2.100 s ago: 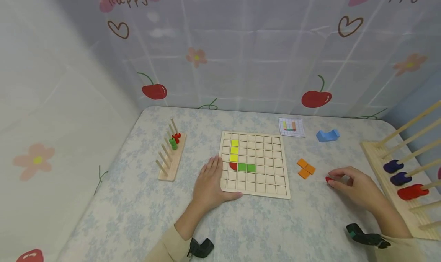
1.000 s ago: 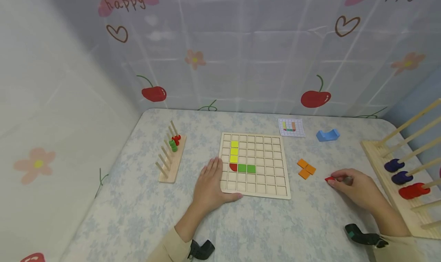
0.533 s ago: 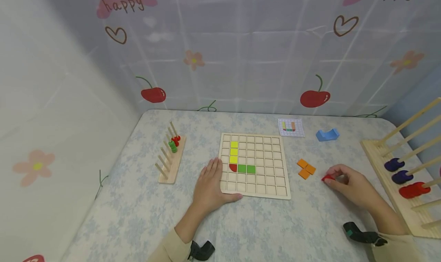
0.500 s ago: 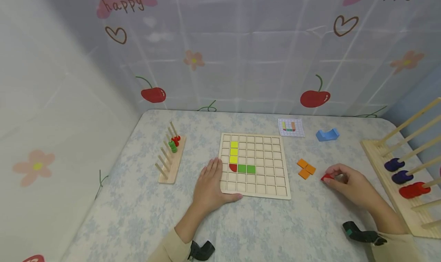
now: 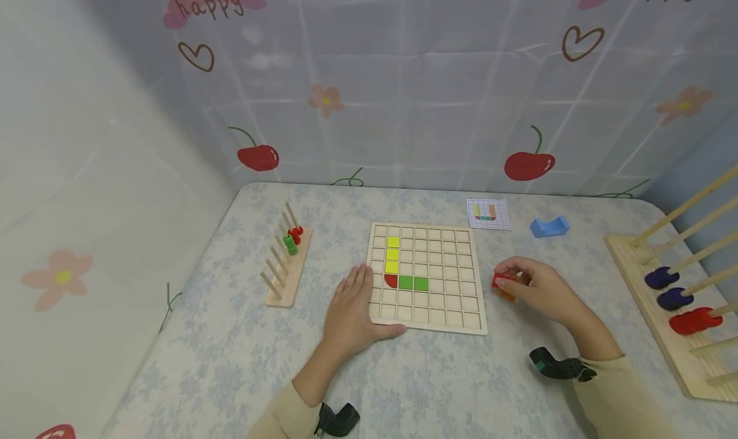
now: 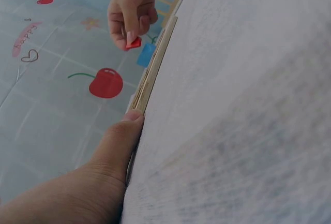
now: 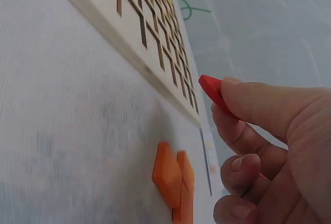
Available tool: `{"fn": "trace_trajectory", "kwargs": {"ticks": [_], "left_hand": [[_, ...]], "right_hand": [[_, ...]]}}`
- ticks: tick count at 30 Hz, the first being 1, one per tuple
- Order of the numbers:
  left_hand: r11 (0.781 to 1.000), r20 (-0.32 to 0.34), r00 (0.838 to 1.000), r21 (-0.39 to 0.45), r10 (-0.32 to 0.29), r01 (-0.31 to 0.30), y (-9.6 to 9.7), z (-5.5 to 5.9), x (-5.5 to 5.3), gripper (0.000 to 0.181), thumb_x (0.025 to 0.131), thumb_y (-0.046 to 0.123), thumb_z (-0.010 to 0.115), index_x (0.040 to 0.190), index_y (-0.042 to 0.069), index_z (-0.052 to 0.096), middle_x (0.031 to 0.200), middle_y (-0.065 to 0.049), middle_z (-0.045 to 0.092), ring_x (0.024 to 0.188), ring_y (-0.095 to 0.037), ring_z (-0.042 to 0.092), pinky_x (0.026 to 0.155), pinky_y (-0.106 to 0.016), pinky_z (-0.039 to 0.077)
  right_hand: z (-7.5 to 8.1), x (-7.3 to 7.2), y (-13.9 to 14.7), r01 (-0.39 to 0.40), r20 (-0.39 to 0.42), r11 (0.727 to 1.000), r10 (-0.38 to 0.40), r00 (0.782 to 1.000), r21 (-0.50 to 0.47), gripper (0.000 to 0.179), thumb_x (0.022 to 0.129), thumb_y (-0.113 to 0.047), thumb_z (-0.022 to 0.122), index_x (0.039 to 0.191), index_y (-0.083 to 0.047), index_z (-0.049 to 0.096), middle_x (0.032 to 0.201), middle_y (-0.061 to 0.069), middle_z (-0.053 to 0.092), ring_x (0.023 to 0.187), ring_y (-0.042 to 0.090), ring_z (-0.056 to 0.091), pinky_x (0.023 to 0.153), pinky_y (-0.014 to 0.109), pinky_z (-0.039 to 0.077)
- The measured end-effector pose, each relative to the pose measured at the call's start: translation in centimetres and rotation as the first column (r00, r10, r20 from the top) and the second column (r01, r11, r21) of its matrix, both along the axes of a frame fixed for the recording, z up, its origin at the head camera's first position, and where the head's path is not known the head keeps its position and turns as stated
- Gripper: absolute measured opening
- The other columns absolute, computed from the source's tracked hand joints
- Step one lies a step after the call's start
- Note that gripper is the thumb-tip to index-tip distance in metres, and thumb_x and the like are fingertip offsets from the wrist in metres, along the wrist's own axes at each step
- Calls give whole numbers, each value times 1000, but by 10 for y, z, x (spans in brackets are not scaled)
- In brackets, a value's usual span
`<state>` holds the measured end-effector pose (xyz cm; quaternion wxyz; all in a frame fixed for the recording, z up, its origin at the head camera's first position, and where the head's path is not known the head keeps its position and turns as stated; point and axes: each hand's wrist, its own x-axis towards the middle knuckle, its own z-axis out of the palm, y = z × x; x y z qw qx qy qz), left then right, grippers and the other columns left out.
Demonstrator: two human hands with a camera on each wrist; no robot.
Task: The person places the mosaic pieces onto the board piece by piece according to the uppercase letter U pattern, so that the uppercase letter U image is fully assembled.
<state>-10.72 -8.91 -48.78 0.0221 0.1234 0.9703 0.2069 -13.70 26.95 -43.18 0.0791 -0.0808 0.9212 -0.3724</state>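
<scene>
Left hand (image 5: 348, 311), fingers extended, braces a grid board's (image 5: 437, 298) edge, seemingly against sliding; right hand (image 5: 539, 289) pinches a red tile (image 7: 211, 87) thumb-to-finger.

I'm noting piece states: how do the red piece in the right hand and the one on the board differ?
The held red piece is off the table, pinched in the right hand; the placed red piece lies in a cell of the board. That hand partly covers the held red piece, while the placed red piece is uncovered. Both are red.
</scene>
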Motion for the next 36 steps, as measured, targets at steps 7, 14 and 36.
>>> {"fn": "trace_trajectory", "kwargs": {"ticks": [7, 14, 36], "left_hand": [[1000, -14, 1000, -8, -2, 2, 0, 0, 0, 133, 66, 86, 63, 159, 6, 13, 168, -8, 12, 156, -22, 10, 126, -44, 15], [1000, -9, 1000, -4, 1, -1, 0, -1, 0, 133, 66, 86, 63, 159, 6, 13, 168, -8, 13, 156, -22, 10, 126, -44, 15], [1000, 5, 1000, 2, 5, -5, 0, 1, -1, 133, 66, 85, 65, 160, 6, 12, 167, -8, 13, 156, -21, 9, 126, -42, 14]], "right_hand": [[2, -15, -42, -86, 25, 996, 87, 996, -39, 13, 92, -19, 71, 103, -14, 68, 97, 5, 67, 67, 16, 48, 53, 25, 41], [-2, -25, -72, -142, 36, 988, 144, 989, -62, 8, 93, -20, 71, 99, -16, 68, 94, 3, 67, 66, 16, 51, 57, 25, 44], [-10, -30, -95, -184, 64, 982, 187, 980, -51, 8, 94, -19, 70, 100, -14, 68, 90, 2, 65, 76, 16, 57, 68, 28, 49]]}}
